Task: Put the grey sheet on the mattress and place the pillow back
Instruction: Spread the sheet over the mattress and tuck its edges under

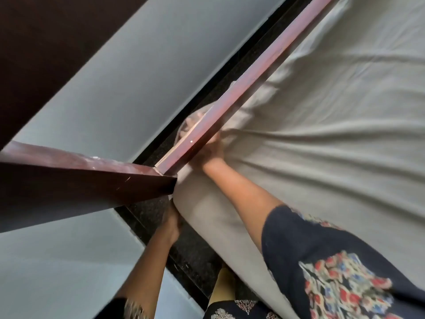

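The grey sheet [333,125] lies spread over the mattress, wrinkled near the bed's corner. My right hand [210,149] is pushed down between the sheet and the reddish wooden side rail [241,81], its fingers hidden by the rail and blurred. My left hand [171,223] holds the sheet's edge low at the mattress corner, below the dark wooden end board [76,189]. No pillow is in view.
A pale grey wall [128,72] runs close along the bed, with a narrow dark speckled floor strip [190,245] between them. A round pale object [190,125] sits in the gap behind the rail. My patterned dark sleeve fills the lower right.
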`<action>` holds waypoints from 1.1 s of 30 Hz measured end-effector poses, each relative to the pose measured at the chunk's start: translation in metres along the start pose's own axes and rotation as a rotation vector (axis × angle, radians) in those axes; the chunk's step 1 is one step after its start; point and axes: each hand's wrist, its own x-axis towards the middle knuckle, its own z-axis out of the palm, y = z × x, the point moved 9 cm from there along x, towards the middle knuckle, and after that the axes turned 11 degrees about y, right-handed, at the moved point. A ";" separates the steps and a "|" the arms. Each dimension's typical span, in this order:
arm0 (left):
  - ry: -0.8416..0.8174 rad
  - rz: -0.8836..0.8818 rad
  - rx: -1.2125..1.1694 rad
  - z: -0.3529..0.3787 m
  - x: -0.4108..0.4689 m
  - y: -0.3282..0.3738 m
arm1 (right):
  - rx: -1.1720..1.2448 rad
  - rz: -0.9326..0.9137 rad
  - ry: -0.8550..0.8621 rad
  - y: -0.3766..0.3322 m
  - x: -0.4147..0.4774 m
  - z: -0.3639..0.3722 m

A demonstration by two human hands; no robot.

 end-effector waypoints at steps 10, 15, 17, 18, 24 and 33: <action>0.346 1.399 0.992 0.060 -0.177 0.012 | 0.131 0.400 0.390 0.124 -0.198 -0.006; 0.252 1.478 1.370 0.145 -0.145 0.046 | 0.064 0.591 0.215 0.181 -0.220 0.027; 0.285 1.466 1.439 0.163 -0.128 0.064 | 0.046 0.593 0.198 0.181 -0.213 0.032; 0.293 1.469 1.463 0.170 -0.124 0.071 | 0.045 0.598 0.200 0.181 -0.210 0.033; 0.338 1.458 1.468 0.189 -0.106 0.087 | 0.046 0.589 0.188 0.183 -0.190 0.035; 0.286 1.385 1.458 0.190 -0.145 0.088 | 0.179 0.566 0.204 0.182 -0.206 0.004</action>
